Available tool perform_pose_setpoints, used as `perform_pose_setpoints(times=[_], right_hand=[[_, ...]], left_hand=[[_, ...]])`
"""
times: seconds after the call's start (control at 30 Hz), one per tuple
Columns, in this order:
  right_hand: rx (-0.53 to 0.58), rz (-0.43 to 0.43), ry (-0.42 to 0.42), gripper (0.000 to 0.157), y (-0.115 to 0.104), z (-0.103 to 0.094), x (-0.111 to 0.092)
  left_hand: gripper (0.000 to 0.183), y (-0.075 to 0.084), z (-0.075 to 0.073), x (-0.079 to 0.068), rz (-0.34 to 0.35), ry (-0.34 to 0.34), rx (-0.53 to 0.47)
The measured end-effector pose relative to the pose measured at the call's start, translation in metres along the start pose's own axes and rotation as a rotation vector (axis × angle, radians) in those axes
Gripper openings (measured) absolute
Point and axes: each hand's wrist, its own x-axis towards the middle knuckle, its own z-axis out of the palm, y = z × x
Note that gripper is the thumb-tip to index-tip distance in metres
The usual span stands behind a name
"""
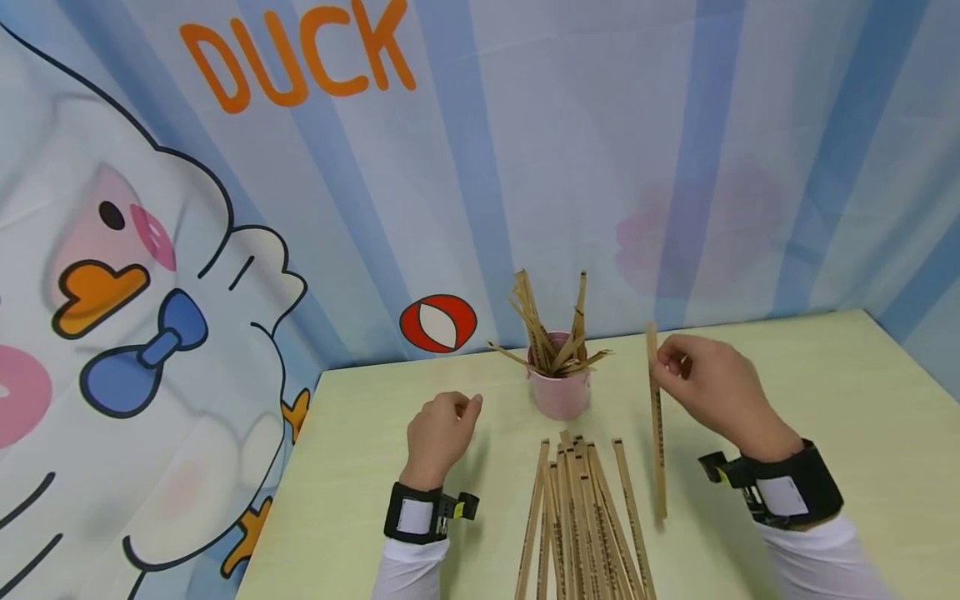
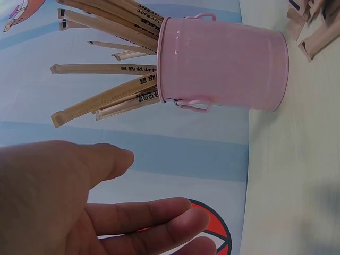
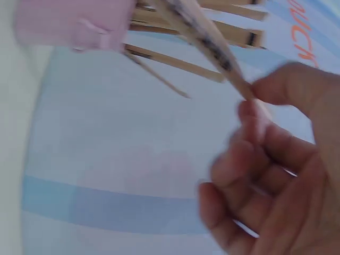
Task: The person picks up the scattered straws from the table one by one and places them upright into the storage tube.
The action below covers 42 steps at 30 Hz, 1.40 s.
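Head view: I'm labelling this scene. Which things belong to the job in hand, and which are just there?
Likely in the job:
Long, thin brown paper-wrapped stick, pinched in the right grip
Loose bunch of similar sticks on the pale yellow table
Round pink bucket, holding more sticks

Just there:
Blue striped fabric backdrop, printed with a white duck
Black wrist straps

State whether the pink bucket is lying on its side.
No, the pink bucket stands upright on the table, brown sticks rising from its top.

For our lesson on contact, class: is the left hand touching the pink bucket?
Apart: the left wrist view shows the striped backdrop between the left hand and the pink bucket.
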Motion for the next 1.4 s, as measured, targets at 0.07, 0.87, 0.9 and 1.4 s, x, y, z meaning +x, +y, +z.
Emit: perform_pose_setpoints(times=[0.07,0.87,0.9,1.4], right_hand=[[0.017,-0.056,0.170,0.007,-0.006,-0.010,0.011],[0.293,-0.277,0.819,0.014,-0.030,0.006,0.085],[0.280,-0.281,0.787,0.013,-0.027,0.014,0.084],[0.067,-0.244,0.297,0.008,-0.004,0.066,0.070]], left_hand=[[0.035,0.000,0.000,0.000,-0.001,0.000,0.001],[0.036,-0.002,-0.002,0.000,-0.015,-0.016,-0.003],[0.037,-0.001,-0.002,0.000,-0.019,-0.020,-0.003],[0.037,-0.002,-0.002,0.000,-0.007,-0.016,0.002]])
